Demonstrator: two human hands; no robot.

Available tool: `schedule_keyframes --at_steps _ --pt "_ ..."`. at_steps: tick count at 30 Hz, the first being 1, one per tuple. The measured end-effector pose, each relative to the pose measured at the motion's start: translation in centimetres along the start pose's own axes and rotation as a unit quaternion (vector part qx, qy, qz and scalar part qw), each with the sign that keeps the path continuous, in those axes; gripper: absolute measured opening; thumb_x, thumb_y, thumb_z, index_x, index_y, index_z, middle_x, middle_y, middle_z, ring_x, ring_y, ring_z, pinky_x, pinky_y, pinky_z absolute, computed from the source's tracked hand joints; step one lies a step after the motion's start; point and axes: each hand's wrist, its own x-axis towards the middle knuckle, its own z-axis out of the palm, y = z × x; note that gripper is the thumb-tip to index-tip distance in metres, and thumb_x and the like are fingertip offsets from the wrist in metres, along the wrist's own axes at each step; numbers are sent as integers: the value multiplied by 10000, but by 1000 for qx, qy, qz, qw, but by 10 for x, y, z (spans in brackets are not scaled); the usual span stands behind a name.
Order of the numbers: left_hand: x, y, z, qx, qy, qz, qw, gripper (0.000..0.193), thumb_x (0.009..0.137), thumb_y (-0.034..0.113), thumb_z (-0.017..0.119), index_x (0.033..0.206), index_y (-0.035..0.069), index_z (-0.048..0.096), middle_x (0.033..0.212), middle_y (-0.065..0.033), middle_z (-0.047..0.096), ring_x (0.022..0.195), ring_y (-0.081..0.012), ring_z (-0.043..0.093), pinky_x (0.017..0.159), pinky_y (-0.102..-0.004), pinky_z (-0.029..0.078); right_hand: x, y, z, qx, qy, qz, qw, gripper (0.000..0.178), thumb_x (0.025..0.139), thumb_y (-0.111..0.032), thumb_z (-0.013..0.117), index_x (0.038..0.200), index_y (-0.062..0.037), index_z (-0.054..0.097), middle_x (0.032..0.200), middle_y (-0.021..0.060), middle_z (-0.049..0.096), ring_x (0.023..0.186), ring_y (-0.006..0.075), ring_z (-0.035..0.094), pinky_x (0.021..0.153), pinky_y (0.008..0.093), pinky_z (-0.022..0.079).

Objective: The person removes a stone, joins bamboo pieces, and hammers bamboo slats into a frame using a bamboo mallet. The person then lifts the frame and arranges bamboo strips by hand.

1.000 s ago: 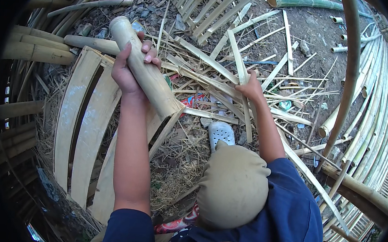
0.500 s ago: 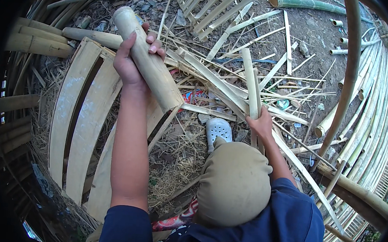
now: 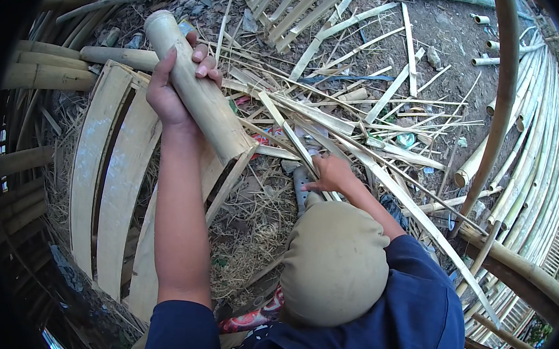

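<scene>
bamboo tube [image 3: 194, 91] gripped by left hand [image 3: 168, 92], hollow end unseen

Thick pale-tan bamboo culm section [image 3: 194, 94]: smooth, matt woody skin (split open at its lower end). Long split bamboo strips [image 3: 335, 123]: dry, fibrous, pale. Broad flattened bamboo slats [image 3: 102, 162]: rough, matt. Khaki knee covering [image 3: 335, 263]: soft woven cloth.
</scene>
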Motion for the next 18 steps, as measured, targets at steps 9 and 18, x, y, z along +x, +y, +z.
schedule_keyframes --at_steps 9,18 --pt "0 4 -9 11 29 -5 1000 490 924 274 650 1317 29 486 942 -66 508 753 -150 538 747 -313 527 76 129 -85 102 347 419 833 456 943 -300 639 1203 73 597 1052 247 724 946 409 725 835 480 578" --pt "0 6 -7 24 32 -5 999 471 927 276 646 1303 39 491 947 -60 506 750 -147 531 742 -311 520 120 222 -57 338 223 430 806 338 890 -248 709 913 89 695 855 185 713 618 294 707 493 383 569"
